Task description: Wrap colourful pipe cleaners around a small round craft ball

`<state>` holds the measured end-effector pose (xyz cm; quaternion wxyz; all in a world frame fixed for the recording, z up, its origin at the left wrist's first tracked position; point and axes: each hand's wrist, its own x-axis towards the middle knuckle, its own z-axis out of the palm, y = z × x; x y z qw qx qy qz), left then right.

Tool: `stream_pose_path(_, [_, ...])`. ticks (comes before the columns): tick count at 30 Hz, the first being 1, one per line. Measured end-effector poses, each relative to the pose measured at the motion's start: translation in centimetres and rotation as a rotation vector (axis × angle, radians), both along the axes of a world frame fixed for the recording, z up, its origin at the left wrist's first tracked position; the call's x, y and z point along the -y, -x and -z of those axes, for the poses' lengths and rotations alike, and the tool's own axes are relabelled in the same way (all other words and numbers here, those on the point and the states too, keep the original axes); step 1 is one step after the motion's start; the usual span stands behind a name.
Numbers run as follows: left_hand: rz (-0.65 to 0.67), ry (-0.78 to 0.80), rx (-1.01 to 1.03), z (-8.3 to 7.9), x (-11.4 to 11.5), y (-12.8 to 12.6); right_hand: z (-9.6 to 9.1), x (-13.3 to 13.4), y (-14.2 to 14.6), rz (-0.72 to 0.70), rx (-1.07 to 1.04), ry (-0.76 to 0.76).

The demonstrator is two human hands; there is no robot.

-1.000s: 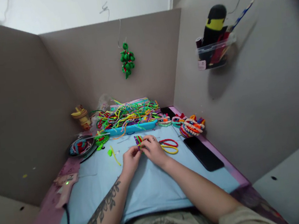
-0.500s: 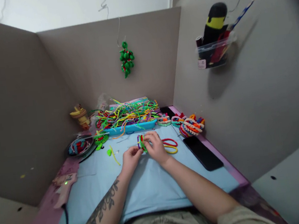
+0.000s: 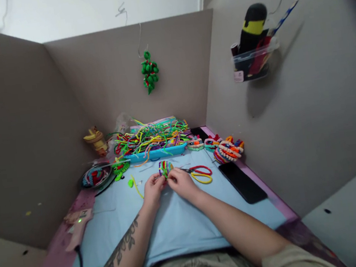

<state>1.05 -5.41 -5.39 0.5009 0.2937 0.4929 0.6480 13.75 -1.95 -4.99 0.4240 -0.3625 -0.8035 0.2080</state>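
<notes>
In the head view a small striped pipe-cleaner piece [image 3: 165, 168] in purple, green, white and red stands up between my fingertips. My left hand [image 3: 154, 187] pinches its lower left side. The fingers of my right hand [image 3: 181, 182] are closed at its lower right edge, hiding part of it. Just right of my right hand lie scissors [image 3: 201, 174] with one red and one yellow handle. A yellow pipe cleaner [image 3: 137, 187] and a bright green scrap [image 3: 130, 183] lie left of my left hand.
A blue tray [image 3: 157, 153] heaped with loose pipe cleaners stands at the back. Finished colourful pieces [image 3: 228, 150] and a black phone [image 3: 242, 182] are on the right. At left sit a pink glue gun [image 3: 79, 230] with its cord and a round dish [image 3: 96, 176]. Grey partitions enclose the desk.
The striped piece has turned and shifted slightly left. My right hand has moved down and left to its lower edge, uncovering more of the piece and the scissors.
</notes>
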Motion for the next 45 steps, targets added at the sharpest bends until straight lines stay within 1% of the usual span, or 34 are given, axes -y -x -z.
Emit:
stream_pose_path(4, [0.055,0.007,0.060,-0.1,0.1,0.1,-0.2,0.5,-0.1,0.083,0.252,-0.170])
stream_pose_path(6, [0.071,0.014,0.069,-0.1,0.1,0.1,-0.1,0.6,0.0,0.128,0.354,-0.215])
stream_pose_path(8, [0.087,0.014,0.074,-0.1,0.1,0.1,-0.1,0.6,0.0,0.152,0.412,-0.239])
stream_pose_path(10, [0.106,0.001,0.084,-0.1,0.2,0.0,-0.1,0.6,0.1,0.148,0.427,-0.263])
stream_pose_path(13, [0.134,-0.021,0.110,-0.2,0.2,0.0,0.0,0.6,0.1,0.101,0.407,-0.300])
stream_pose_path(16, [0.139,-0.010,0.119,-0.2,0.2,0.0,0.0,0.6,0.1,0.069,0.386,-0.320])
stream_pose_path(21, [0.170,-0.013,0.117,-0.1,0.2,0.1,0.2,0.4,0.1,0.055,0.377,-0.304])
stream_pose_path(24, [0.148,-0.020,0.087,0.1,0.1,0.1,0.3,0.4,0.0,0.052,0.358,-0.274])
stream_pose_path(27, [0.092,-0.027,0.000,0.3,0.0,0.0,0.5,0.5,0.1,0.013,0.290,-0.205])
stream_pose_path(29, [0.069,-0.050,-0.095,0.3,-0.1,0.0,0.7,0.4,0.2,-0.003,0.188,-0.114])
stream_pose_path(33, [0.020,-0.091,-0.348,0.3,-0.2,0.2,0.8,-0.2,0.4,0.034,-0.140,0.163])
stream_pose_path(35, [0.025,-0.112,-0.470,0.5,-0.3,0.3,0.6,-0.4,0.3,0.018,-0.288,0.270])
stream_pose_path(36, [0.032,-0.124,-0.526,0.6,-0.4,0.4,0.4,-0.5,0.2,-0.003,-0.326,0.279])
stream_pose_path(37, [0.036,-0.135,-0.581,0.8,-0.4,0.4,0.3,-0.6,0.1,-0.028,-0.335,0.255])
stream_pose_path(39, [0.044,-0.145,-0.695,1.1,-0.4,0.4,-0.1,-0.6,-0.2,-0.054,-0.301,0.154])
stream_pose_path(41, [0.078,-0.146,-0.807,1.3,-0.3,0.3,-0.3,-0.8,-0.5,-0.038,-0.272,0.075])
stream_pose_path(45, [0.187,-0.150,-0.957,1.5,0.0,0.0,-0.7,-1.4,-0.9,0.036,-0.295,0.023])
